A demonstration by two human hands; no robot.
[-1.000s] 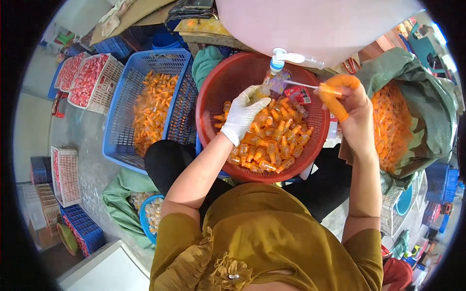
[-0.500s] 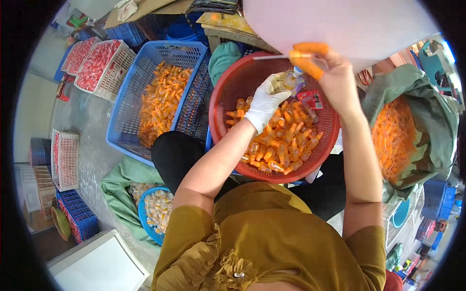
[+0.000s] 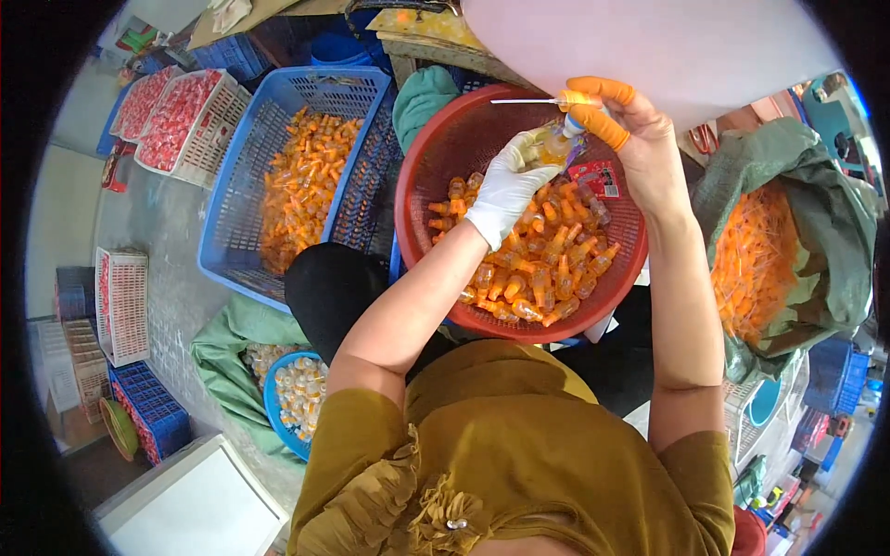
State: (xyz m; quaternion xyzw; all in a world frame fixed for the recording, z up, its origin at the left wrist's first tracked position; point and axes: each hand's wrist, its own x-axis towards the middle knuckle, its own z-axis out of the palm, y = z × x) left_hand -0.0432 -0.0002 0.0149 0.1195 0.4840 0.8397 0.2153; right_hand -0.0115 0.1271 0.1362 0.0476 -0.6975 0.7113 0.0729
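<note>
My left hand (image 3: 512,190), in a white glove, is closed around a small clear bottle (image 3: 556,148) above the red basket (image 3: 405,199). A blue and white part shows at the bottle's top. Orange finger covers are on the thumb and finger of my right hand (image 3: 640,125). Pinched between them is an orange cap (image 3: 575,98) with a thin pale stick (image 3: 521,101) pointing left. The cap is just above the bottle's top. Beneath both hands lie several small clear bottles with orange caps (image 3: 542,273), beside a red packet (image 3: 595,178).
On the left stands a blue crate (image 3: 218,222) of orange-capped bottles. An open green sack (image 3: 825,162) at the right holds orange caps with thin sticks (image 3: 756,255). By my left knee is a blue basin (image 3: 271,398) of pale-topped pieces. A white surface (image 3: 658,56) borders the far side.
My right hand, blurred by motion earlier, now shows sharply, with the cap and stick slightly higher in the picture. My left hand keeps hold of the bottle.
</note>
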